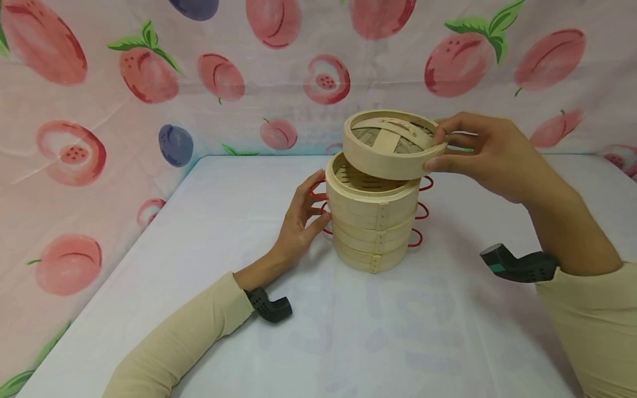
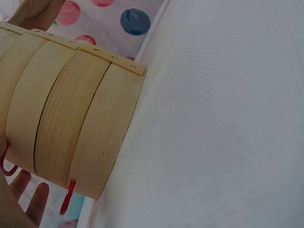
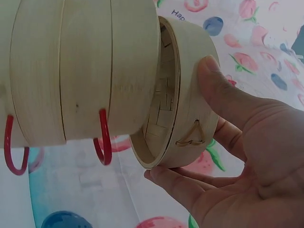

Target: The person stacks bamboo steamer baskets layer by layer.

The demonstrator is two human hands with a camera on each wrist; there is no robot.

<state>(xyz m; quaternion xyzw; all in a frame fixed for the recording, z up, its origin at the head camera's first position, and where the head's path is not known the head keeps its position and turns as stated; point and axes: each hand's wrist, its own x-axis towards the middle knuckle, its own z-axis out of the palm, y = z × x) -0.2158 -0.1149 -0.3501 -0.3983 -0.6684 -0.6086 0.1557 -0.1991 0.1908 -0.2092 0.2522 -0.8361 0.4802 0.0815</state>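
Observation:
A stack of bamboo steamer baskets (image 1: 373,221) with red loop handles stands upright on the table. Its top basket shows a slatted floor (image 1: 365,179). My right hand (image 1: 490,152) grips the bamboo steamer lid (image 1: 390,160) by its right rim, thumb on one side and fingers on the other. Tilted, the lid sits above and right of the top basket, leaving a gap into it; in the right wrist view its woven underside (image 3: 161,102) shows. Against the stack's left side, beside the red handles, rests my left hand (image 1: 298,224), thumb toward the front and fingers extended.
A white-covered table (image 1: 278,354) lies under the stack. Behind and to the left hangs a peach-printed cloth (image 1: 269,72). Each wrist wears a dark camera, one at the left cuff (image 1: 271,307) and one at the right cuff (image 1: 520,265).

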